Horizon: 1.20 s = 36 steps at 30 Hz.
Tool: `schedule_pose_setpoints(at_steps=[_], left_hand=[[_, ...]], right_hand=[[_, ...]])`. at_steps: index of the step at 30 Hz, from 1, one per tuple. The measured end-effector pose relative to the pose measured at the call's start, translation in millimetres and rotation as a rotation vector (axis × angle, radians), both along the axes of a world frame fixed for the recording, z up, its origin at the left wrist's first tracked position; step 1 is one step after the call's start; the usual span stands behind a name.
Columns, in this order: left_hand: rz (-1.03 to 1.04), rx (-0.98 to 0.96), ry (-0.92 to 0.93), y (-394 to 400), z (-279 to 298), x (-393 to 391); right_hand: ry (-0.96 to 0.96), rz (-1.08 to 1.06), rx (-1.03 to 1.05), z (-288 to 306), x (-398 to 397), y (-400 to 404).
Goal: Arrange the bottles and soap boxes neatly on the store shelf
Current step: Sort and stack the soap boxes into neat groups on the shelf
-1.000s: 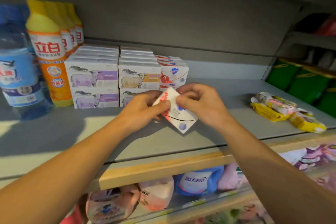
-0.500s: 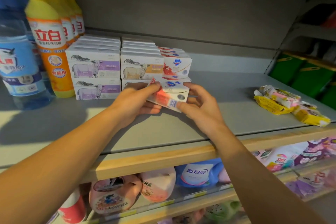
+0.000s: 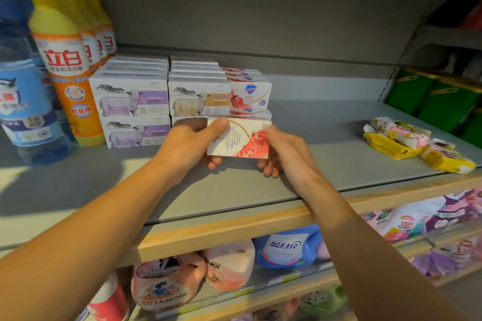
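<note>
Soap box (image 3: 238, 140), white card with a red pomegranate print, gripped from both ends just above the grey shelf (image 3: 313, 143), at centre of view. Long axis running 9 to 3 o'clock, broad printed back face tilted up toward the camera, red corner at 3 o'clock. Left hand (image 3: 189, 142) closed on the 9 o'clock end, thumb over the top edge, fingers curled beneath. Right hand (image 3: 283, 150) closed on the 3 o'clock end, fingertips showing under the lower edge.

Directly behind at 12 o'clock, matching red-and-white boxes (image 3: 250, 95) stacked two high, front faces forward. Beside them toward 9 o'clock, tan sheep-print boxes (image 3: 199, 98), then purple sheep-print boxes (image 3: 130, 99), rectangular matte card in two tiers, several rows deep. Farther toward 9 o'clock, a file of upright orange plastic bottles (image 3: 70, 73) with yellow caps; at the far 9 o'clock edge, a clear blue bottle (image 3: 24, 101) with a blue label, blurred.

At 3 o'clock on the same shelf, well apart, a loose heap of crinkled yellow and pink wrapped packets (image 3: 414, 144). Pale wooden strip (image 3: 234, 229) along the shelf's front edge. Lower shelf at 6 o'clock holding rounded soft pouches (image 3: 229, 263) in pink, peach and blue.
</note>
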<state>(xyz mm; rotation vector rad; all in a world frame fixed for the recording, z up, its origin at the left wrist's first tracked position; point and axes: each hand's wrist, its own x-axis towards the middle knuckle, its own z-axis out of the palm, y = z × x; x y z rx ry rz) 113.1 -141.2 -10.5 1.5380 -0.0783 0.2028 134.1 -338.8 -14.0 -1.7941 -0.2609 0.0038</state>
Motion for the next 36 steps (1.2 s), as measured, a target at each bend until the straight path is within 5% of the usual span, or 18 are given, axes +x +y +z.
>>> schedule_pose_setpoints(at_steps=[10, 18, 25, 29, 36], left_hand=[[0.097, 0.152, 0.071, 2, 0, 2], [-0.102, 0.029, -0.095, 3, 0, -2], [-0.172, 0.269, -0.251, 2, 2, -4], [-0.242, 0.241, -0.256, -2, 2, -6], [-0.028, 0.331, -0.132, -5, -2, -2]], right_hand=[[-0.086, 0.027, -0.044, -3, -4, -5], [-0.05, 0.082, 0.163, -3, 2, -5], [-0.019, -0.015, 0.179, -4, 10, -2], [-0.061, 0.0, 0.192, -9, 11, -9], [-0.142, 0.031, 0.267, -7, 3, -8]])
